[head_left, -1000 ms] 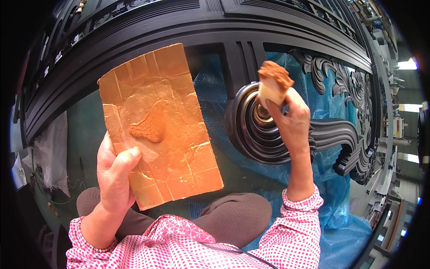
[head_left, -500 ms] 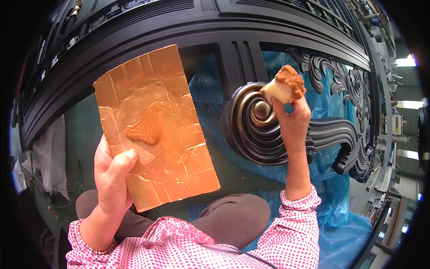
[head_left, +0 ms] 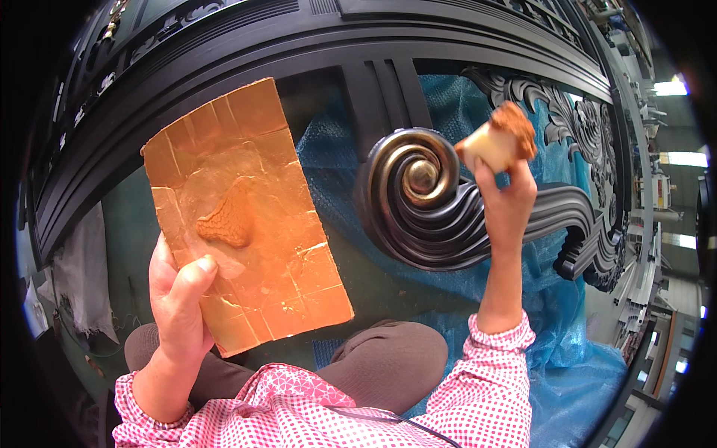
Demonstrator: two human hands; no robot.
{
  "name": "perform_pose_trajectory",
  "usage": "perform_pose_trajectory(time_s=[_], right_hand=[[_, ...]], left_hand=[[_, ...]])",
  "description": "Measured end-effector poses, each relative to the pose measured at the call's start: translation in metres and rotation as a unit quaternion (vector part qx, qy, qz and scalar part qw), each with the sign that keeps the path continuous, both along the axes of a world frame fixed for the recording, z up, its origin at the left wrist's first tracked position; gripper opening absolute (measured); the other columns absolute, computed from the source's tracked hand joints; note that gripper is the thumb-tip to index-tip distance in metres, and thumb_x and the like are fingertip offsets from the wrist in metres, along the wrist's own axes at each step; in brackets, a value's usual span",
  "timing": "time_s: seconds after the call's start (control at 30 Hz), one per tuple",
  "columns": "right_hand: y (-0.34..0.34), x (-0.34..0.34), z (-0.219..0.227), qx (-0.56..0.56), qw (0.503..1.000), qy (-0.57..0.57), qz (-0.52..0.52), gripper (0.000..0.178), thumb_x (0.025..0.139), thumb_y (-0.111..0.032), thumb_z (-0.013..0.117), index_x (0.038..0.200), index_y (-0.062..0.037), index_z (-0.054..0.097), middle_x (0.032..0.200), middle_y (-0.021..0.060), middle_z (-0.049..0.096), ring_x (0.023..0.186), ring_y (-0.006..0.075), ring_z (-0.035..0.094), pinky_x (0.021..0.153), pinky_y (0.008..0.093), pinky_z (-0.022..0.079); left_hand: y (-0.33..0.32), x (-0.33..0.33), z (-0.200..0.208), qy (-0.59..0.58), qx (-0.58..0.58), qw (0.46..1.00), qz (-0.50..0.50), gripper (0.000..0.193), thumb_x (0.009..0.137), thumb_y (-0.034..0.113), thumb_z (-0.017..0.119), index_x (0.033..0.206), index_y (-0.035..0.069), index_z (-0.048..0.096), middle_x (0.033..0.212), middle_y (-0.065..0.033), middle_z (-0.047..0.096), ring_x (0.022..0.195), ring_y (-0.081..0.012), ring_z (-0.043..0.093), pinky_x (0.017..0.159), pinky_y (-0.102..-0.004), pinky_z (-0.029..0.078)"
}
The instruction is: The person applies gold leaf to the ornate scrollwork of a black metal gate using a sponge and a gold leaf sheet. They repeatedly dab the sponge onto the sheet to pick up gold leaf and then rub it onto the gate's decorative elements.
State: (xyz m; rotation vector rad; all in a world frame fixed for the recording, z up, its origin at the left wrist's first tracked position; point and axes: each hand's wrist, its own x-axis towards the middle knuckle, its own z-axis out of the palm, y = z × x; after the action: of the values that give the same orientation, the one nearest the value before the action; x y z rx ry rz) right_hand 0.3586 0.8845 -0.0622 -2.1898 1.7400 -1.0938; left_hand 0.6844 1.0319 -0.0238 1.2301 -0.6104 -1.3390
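Note:
My left hand (head_left: 181, 299) grips the lower left edge of a creased, gold-coated piece of cardboard (head_left: 284, 276), thumb on its face. A thick, wrinkled patch of gold-brown paint (head_left: 226, 219) lies near the board's middle. Between the fingers and thumb of my right hand (head_left: 510, 201) is a pale yellow sponge (head_left: 489, 148), its far right end caked in orange-brown paint. The sponge is held up just right of a black carved scroll (head_left: 388, 216), whose spiral centre and upper rim shine gold. A small gap shows between sponge and spiral.
Black moulded frame rails (head_left: 299, 46) arch across the back. Blue plastic sheeting (head_left: 556, 373) lies beneath the scroll and to the right. Black carved leaf work (head_left: 556, 119) stands at the far right. My crossed legs (head_left: 388, 362) are just below the board.
My right hand has drawn the sponge off the scroll, rightward. The scroll and the cardboard both appear slightly farther left in view, and more gold shows on the spiral.

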Motion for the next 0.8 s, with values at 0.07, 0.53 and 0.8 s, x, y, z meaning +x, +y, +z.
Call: perform_pose_trajectory(time_s=[0.07, 0.53, 0.8], right_hand=[[-0.021, 0.001, -0.005, -0.014, 0.999, -0.008, 0.046, 0.022, 0.074, -0.016, 0.071, 0.089, -0.0050, 0.060, 0.082, 0.0079, 0.061, 0.079, 0.0278, 0.058, 0.072, 0.0379, 0.043], [0.018, -0.015, 0.000, 0.039, 0.995, -0.082, 0.046, 0.025, 0.083, -0.006, 0.067, 0.105, 0.0048, 0.061, 0.097, 0.0085, 0.067, 0.088, 0.0144, 0.063, 0.079, 0.0276, 0.050], [0.053, -0.007, -0.014, 0.038, 0.992, 0.007, 0.116, 0.035, 0.069, -0.011, 0.076, 0.099, -0.0018, 0.063, 0.093, 0.0119, 0.065, 0.084, 0.0271, 0.061, 0.075, 0.0361, 0.046]], left_hand=[[-0.002, -0.004, -0.002, 0.005, -0.012, 1.000, -0.015, 0.047, 0.084, 0.017, 0.055, 0.124, -0.002, 0.041, 0.114, -0.0124, 0.055, 0.099, -0.0177, 0.059, 0.086, -0.0317, 0.050], [-0.011, -0.014, -0.014, 0.035, -0.001, 0.999, -0.018, 0.048, 0.084, 0.009, 0.053, 0.128, -0.004, 0.038, 0.117, -0.0143, 0.055, 0.103, -0.0192, 0.059, 0.089, -0.0324, 0.049], [-0.025, -0.066, -0.036, 0.070, -0.036, 0.997, 0.005, 0.044, 0.084, 0.004, 0.052, 0.127, -0.004, 0.041, 0.118, -0.0115, 0.056, 0.103, -0.0163, 0.057, 0.091, -0.0304, 0.046]])
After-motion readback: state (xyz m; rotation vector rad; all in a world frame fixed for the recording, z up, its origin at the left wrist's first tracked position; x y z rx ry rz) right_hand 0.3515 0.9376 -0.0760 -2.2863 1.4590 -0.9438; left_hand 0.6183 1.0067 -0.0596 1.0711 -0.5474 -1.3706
